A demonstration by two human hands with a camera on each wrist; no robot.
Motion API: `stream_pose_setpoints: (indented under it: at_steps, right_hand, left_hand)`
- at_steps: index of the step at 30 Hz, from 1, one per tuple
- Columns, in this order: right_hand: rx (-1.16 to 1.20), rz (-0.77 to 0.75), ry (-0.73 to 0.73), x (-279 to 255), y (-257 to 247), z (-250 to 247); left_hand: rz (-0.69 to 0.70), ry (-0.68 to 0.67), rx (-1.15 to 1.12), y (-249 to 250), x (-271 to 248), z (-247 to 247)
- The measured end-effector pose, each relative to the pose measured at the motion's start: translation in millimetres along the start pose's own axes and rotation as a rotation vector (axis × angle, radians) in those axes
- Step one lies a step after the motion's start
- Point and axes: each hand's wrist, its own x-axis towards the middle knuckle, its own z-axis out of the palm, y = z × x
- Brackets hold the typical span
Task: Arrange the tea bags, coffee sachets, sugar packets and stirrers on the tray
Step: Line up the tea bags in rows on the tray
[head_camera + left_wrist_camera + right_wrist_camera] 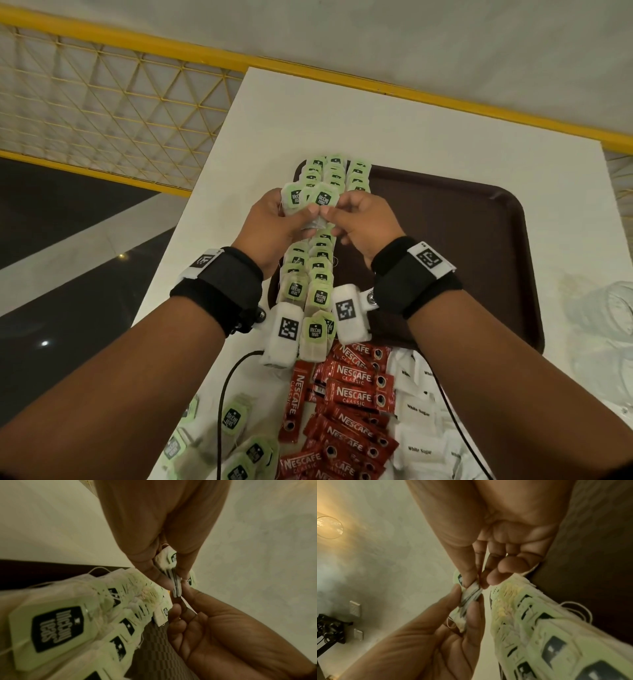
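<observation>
Green-tagged tea bags (310, 200) sit as a small fanned stack held between both hands above the left part of the brown tray (479, 246), right over the rows of tea bags (317, 274) already laid there. The left hand (274, 226) carries most of the stack, thumb and fingers (164, 580) pinching it from the left, while the right hand (363, 222) pinches its lower right edge between thumb and forefinger, the other fingers loosely curled. The rows run lengthwise from the tray's near edge to its far edge, and the held stack hangs directly over them, tags facing up; judging by this, the next bags go straight down onto a row, and either hand is equally close. Off the tray, by the white bench (342, 113) near edge, lie loose tea bags (236, 435), red coffee sachets (346, 404) and white sugar packets (418, 411); no stirrers show. Beyond the bench runs a yellow railing (102, 85) with mesh, against a pale wall.
</observation>
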Motion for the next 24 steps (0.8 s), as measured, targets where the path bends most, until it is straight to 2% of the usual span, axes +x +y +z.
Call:
stream_pose_setpoints:
  at_steps: [4, 7, 13, 16, 19, 24]
  right_hand:
    - [0.086, 0.026, 0.016, -2, 5, -3]
    - [0.111, 0.088, 0.056, 5, 10, -13]
    - [-0.155, 0.19, 0.161, 28, 32, -36]
    - [-0.258, 0.185, 0.211, 37, 35, -39]
    - [-0.303, 0.185, 0.272, 44, 34, -37]
    - [-0.385, 0.197, 0.271, 50, 29, -35]
  left_hand:
    - [0.022, -0.037, 0.006, 0, -2, 0]
    - [0.008, -0.006, -0.005, -3, -2, -4]
    - [-0.031, 0.015, -0.012, -7, -3, -15]
    - [-0.044, 0.023, -0.024, -6, -6, -17]
    - [-0.092, 0.043, -0.048, -7, -6, -16]
    - [-0.132, 0.071, -0.074, -6, -9, -15]
